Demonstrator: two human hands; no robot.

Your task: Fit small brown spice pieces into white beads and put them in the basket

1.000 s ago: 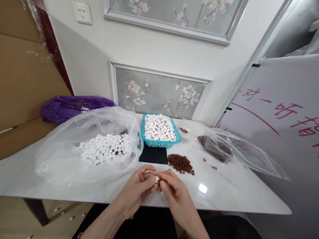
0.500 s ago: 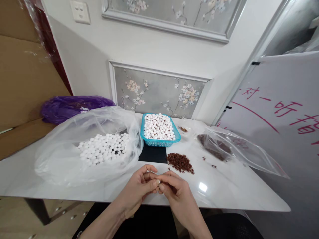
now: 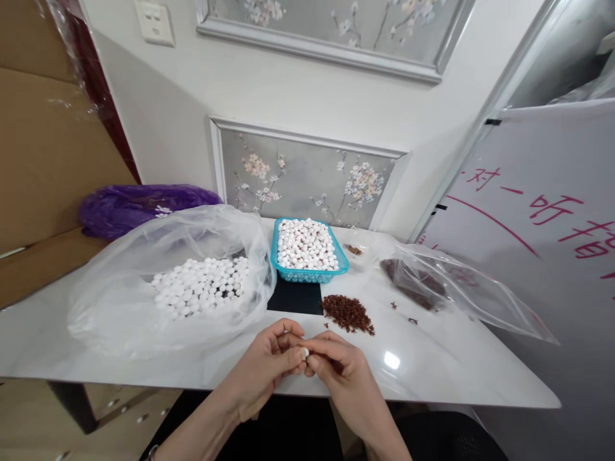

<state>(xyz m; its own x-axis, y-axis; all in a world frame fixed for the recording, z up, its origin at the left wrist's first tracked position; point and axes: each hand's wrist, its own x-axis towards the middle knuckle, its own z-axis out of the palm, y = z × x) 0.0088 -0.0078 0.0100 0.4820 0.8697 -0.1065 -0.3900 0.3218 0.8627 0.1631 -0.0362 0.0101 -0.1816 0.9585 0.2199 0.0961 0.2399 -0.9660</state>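
In front of me, just over the table's near edge, my two hands meet fingertip to fingertip. A small white ball is pinched between the thumb and fingers of my left hand. My right hand is closed in a pinch against the right side of this ball. Whatever its fingertips grip is hidden. Beyond my right hand lies a pile of small reddish-brown, star-like pieces. A blue plastic basket farther back is heaped with white balls, brown bits showing among them.
To the left, a large clear plastic bag lies open with many white balls inside. A purple bag sits behind it. At right is a clear bag holding brown pieces. A black mat lies before the basket.
The white ball has shifted slightly at my fingertips and shows a little more. Both hands otherwise stay in almost the same place.
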